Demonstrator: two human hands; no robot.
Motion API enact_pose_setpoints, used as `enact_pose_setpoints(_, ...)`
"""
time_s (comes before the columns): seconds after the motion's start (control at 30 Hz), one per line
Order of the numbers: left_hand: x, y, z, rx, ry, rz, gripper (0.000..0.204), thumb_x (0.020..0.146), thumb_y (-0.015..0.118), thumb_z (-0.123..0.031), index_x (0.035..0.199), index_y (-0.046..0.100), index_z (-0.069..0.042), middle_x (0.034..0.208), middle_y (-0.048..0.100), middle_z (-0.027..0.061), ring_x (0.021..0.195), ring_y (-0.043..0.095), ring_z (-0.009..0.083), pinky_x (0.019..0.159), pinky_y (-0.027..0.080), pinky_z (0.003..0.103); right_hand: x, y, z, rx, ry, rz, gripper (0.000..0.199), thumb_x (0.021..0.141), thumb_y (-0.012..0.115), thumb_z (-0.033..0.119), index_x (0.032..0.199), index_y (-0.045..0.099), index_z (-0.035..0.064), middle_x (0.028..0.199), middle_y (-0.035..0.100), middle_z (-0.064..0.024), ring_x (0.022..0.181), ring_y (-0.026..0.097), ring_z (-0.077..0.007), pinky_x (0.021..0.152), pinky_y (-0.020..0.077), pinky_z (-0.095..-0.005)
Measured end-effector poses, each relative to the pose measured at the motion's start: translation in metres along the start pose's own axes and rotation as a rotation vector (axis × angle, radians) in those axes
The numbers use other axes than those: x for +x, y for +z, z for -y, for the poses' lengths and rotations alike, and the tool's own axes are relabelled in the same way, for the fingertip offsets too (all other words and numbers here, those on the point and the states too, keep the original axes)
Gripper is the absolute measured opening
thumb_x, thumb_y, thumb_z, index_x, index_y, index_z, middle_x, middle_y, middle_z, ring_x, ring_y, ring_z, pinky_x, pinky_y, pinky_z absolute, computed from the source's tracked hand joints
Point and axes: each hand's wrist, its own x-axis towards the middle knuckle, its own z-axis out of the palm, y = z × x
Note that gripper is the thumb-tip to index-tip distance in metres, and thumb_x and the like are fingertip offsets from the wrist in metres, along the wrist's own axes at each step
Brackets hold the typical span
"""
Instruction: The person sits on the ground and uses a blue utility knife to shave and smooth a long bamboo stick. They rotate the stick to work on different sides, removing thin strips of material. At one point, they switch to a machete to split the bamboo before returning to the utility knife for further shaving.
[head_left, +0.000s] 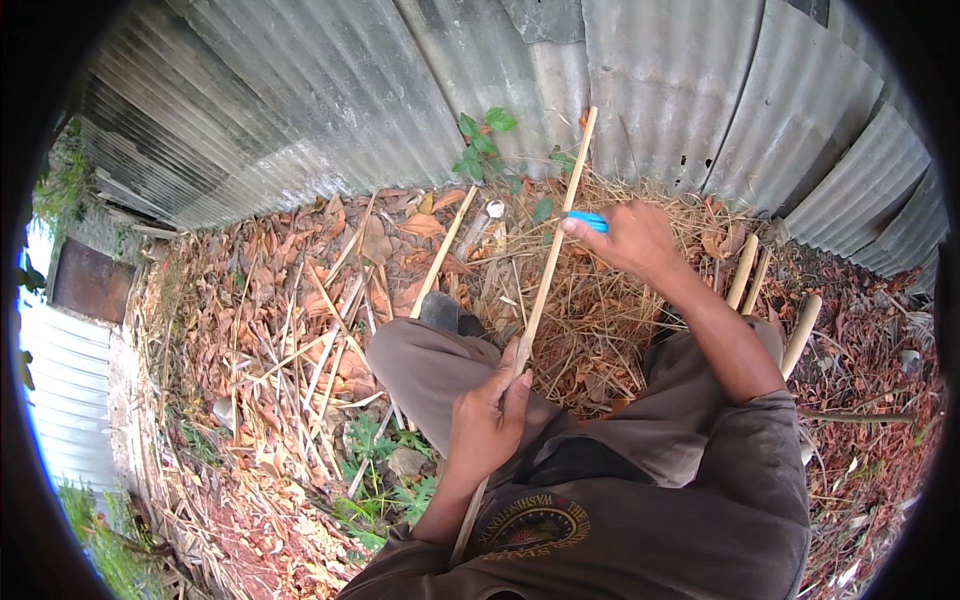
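Note:
A long pale wooden strip (pixel 548 278) runs slantwise from my lap up toward the metal fence. My left hand (pixel 488 425) is closed around its lower part, thumb on top, above my left thigh. The strip's lower end passes under my left wrist and rests against my shirt. Higher up, my right hand (pixel 632 240) grips a blue-handled knife (pixel 588 221) against the strip. Its blade is mostly hidden; only a thin dark bit shows beside the strip. Dry straw-like shavings (pixel 610 320) lie on the ground below my right hand.
Corrugated metal sheets (pixel 330 90) stand as a fence in front. Another pale strip (pixel 443 240) leans by my left knee. Several thicker sticks (pixel 743 272) lie at my right. Dry leaves (pixel 270 260) and thin sticks cover the ground at left, and a green plant (pixel 482 145) grows by the fence.

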Motion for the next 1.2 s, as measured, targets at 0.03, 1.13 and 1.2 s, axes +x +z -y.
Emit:
enact_pose_setpoints(0.03, 0.009, -0.005, -0.005, 0.017, -0.077, 0.027, 0.036, 0.091, 0.059, -0.011, 0.126, 0.057, -0.003, 0.099, 0.065, 0.0243, 0.089, 0.066, 0.0376, 0.073, 0.051, 0.035, -0.023, 0.007, 0.023, 0.023, -0.108, 0.025, 0.083, 0.079, 0.041, 0.080, 0.060, 0.065, 0.0028, 0.046, 0.054, -0.0170, 0.047, 0.060, -0.0350, 0.046, 0.0469, -0.0442)
enact_pose_setpoints(1.13, 0.001, -0.002, 0.001, 0.058, 0.144, -0.015, 0.039, 0.091, 0.059, -0.013, 0.128, 0.055, -0.002, 0.077, 0.062, 0.0248, 0.063, 0.063, 0.0362, 0.060, 0.048, 0.038, 0.015, 0.012, -0.022, 0.023, -0.031, -0.163, 0.083, 0.078, 0.042, 0.080, 0.062, 0.067, 0.0022, 0.052, 0.057, -0.0169, 0.054, 0.061, -0.0353, 0.054, 0.0480, -0.0470)
enact_pose_setpoints(1.2, -0.002, 0.002, 0.002, 0.027, 0.114, 0.004, 0.039, 0.091, 0.059, -0.014, 0.128, 0.055, -0.003, 0.074, 0.060, 0.0245, 0.062, 0.061, 0.0380, 0.058, 0.047, 0.039, 0.025, 0.016, -0.039, -0.014, 0.037, -0.221, 0.088, 0.077, 0.038, 0.084, 0.064, 0.069, 0.0025, 0.055, 0.060, -0.0178, 0.056, 0.064, -0.0340, 0.055, 0.0495, -0.0463)
